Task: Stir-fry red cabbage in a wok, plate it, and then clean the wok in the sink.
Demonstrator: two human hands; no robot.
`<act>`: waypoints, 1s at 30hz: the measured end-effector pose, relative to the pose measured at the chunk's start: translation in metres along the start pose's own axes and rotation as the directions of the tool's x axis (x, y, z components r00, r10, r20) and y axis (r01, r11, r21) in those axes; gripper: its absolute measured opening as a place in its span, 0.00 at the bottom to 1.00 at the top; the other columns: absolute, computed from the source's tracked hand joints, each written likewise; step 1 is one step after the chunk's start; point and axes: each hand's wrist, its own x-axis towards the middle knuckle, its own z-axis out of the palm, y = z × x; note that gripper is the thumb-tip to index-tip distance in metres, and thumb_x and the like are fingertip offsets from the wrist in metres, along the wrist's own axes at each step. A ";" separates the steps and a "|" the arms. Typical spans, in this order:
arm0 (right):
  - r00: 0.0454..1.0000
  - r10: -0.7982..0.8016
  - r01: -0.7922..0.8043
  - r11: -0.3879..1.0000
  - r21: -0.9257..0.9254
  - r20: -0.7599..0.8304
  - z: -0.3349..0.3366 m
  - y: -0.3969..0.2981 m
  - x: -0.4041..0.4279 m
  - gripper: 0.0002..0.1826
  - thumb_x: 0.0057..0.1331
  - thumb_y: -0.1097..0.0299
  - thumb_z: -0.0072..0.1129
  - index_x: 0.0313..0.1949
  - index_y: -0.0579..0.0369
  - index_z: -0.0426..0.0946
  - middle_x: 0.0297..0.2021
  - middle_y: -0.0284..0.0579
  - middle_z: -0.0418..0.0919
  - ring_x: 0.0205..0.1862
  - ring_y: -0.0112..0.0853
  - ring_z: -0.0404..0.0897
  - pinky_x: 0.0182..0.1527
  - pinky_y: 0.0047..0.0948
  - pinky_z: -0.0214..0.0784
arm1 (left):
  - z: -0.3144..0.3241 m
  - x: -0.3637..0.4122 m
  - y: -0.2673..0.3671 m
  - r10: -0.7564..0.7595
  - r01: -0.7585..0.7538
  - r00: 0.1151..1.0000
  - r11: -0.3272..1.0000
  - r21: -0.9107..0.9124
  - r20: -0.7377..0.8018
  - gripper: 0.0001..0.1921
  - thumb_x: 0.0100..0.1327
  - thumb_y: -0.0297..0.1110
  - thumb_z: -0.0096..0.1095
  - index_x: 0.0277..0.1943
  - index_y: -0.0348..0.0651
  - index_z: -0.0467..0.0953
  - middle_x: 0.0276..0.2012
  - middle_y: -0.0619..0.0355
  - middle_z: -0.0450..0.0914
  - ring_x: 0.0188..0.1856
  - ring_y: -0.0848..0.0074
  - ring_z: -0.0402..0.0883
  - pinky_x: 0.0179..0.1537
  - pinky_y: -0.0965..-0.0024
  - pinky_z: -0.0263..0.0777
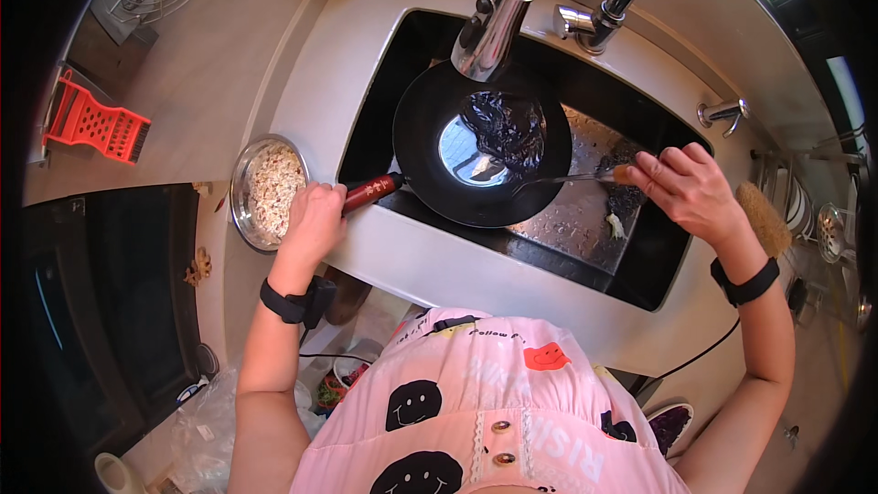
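Note:
My left hand grips the reddish-brown handle of a black wok, which sits in the dark sink. Shiny liquid lies in the wok's bottom, reflecting light. My right hand pinches the wooden grip of a metal-shafted utensil reaching into the wok from the right. Its working end is hard to make out against the black surface. Directly over the wok's far rim hangs a chrome faucet spout.
Left of the sink stands a metal bowl of pale flakes. A perforated metal tray in the sink carries a whitish scrap. A brown scrubber lies by my right wrist. A red grater and ginger are farther left.

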 end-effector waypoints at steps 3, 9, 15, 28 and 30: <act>0.999 0.032 -0.031 0.999 -0.042 0.023 -0.007 0.004 -0.006 0.17 0.51 0.69 0.57 0.42 0.54 0.76 0.41 0.36 0.75 0.35 0.30 0.71 0.36 0.27 0.64 | -0.005 0.001 0.002 0.001 0.000 0.999 1.000 -0.007 0.046 0.12 0.42 0.26 0.64 0.34 0.38 0.75 0.28 0.47 0.77 0.34 0.55 0.75 0.39 0.57 0.70; 0.892 0.421 -0.403 0.905 -0.133 0.165 -0.002 -0.008 -0.025 0.21 0.52 0.72 0.54 0.48 0.51 0.75 0.42 0.35 0.75 0.38 0.30 0.72 0.39 0.29 0.63 | -0.039 -0.003 0.021 -0.043 0.056 0.998 0.964 -0.261 0.055 0.13 0.45 0.27 0.63 0.37 0.36 0.76 0.28 0.46 0.77 0.33 0.52 0.77 0.38 0.56 0.71; 0.789 0.612 -0.598 0.787 -0.152 0.063 -0.020 -0.028 -0.055 0.21 0.50 0.75 0.56 0.46 0.48 0.76 0.37 0.32 0.75 0.34 0.30 0.72 0.36 0.27 0.63 | -0.090 0.008 0.044 0.115 -0.099 0.991 0.971 -0.219 0.065 0.19 0.46 0.25 0.63 0.45 0.40 0.75 0.30 0.47 0.77 0.32 0.52 0.76 0.35 0.58 0.70; 0.493 0.870 -0.870 0.493 0.008 -0.005 -0.033 -0.090 -0.129 0.21 0.49 0.80 0.59 0.45 0.50 0.77 0.38 0.38 0.78 0.35 0.35 0.74 0.37 0.32 0.67 | -0.187 0.063 0.109 0.486 -0.599 0.801 0.667 0.444 0.350 0.24 0.49 0.26 0.59 0.53 0.39 0.72 0.31 0.52 0.75 0.27 0.61 0.77 0.27 0.62 0.70; 0.445 0.895 -0.895 0.446 0.009 -0.030 -0.033 -0.099 -0.137 0.22 0.49 0.80 0.60 0.45 0.49 0.78 0.37 0.38 0.79 0.34 0.35 0.75 0.37 0.31 0.67 | -0.199 0.066 0.134 0.510 -0.639 0.769 0.601 0.480 0.385 0.24 0.50 0.26 0.59 0.53 0.37 0.72 0.31 0.52 0.75 0.27 0.61 0.77 0.26 0.63 0.70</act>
